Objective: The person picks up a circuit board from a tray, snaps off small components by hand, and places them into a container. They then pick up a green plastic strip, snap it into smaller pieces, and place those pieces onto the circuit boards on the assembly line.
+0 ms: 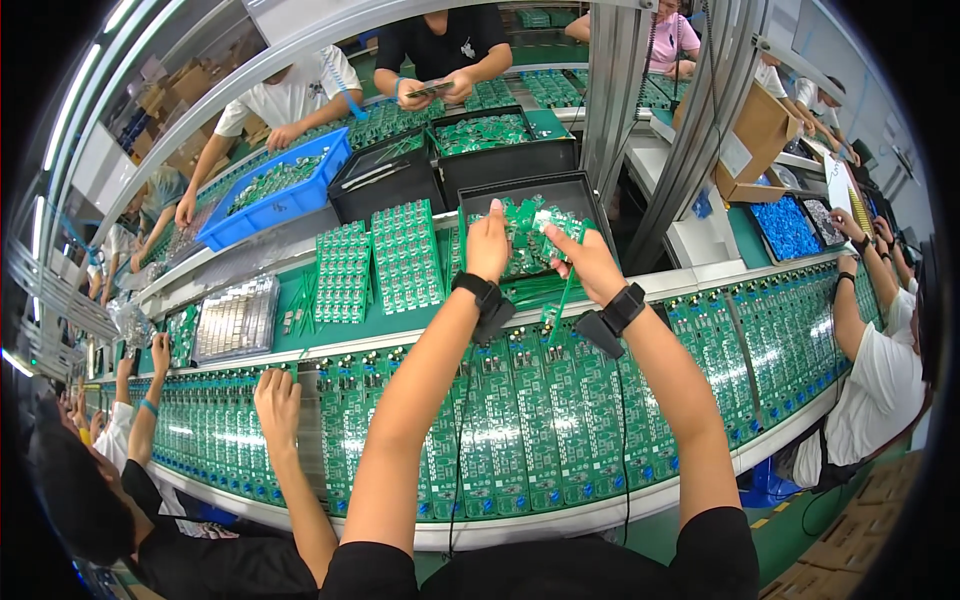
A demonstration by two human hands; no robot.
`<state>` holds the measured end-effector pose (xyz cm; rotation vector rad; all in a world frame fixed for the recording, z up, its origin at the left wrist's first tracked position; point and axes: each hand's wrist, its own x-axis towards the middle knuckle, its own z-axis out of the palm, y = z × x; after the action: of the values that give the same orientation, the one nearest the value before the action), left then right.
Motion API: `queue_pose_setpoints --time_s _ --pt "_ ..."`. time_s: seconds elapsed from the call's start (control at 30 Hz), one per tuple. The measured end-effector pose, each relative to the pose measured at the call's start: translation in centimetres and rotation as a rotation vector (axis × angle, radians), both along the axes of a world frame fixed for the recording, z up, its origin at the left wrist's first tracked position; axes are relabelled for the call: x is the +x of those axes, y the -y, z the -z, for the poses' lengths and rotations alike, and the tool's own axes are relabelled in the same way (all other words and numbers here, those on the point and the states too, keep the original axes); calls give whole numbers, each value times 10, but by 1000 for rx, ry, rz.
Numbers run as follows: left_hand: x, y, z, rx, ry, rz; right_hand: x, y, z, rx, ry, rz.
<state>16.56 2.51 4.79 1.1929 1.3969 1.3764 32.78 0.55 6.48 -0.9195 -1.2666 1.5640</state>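
Observation:
Both my hands are raised over a black tray (585, 190) heaped with small green circuit boards. My left hand (488, 247) is closed, its thumb up, at the edge of a small green circuit board (523, 214). My right hand (592, 264) pinches the same cluster from the other side, near a white part on it; whether it is one board or several touching is hard to tell. A thin green board strip (563, 296) hangs below my right fingers. Black bands with cords circle both my wrists. Panels of small boards (407, 255) lie left of the tray.
Long green circuit boards (490, 430) line the conveyor in front of me. Behind stand a blue bin (335, 160), black bins (385, 180) and a metal post (612, 90). A clear tray of metal parts (235, 318) sits left. Co-workers' arms reach in at both sides and across.

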Motion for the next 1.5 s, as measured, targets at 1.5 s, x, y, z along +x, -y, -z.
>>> queue_pose_setpoints --time_s 1.5 --pt "25 2 -12 -29 370 286 -23 -7 5 -105 -116 21"
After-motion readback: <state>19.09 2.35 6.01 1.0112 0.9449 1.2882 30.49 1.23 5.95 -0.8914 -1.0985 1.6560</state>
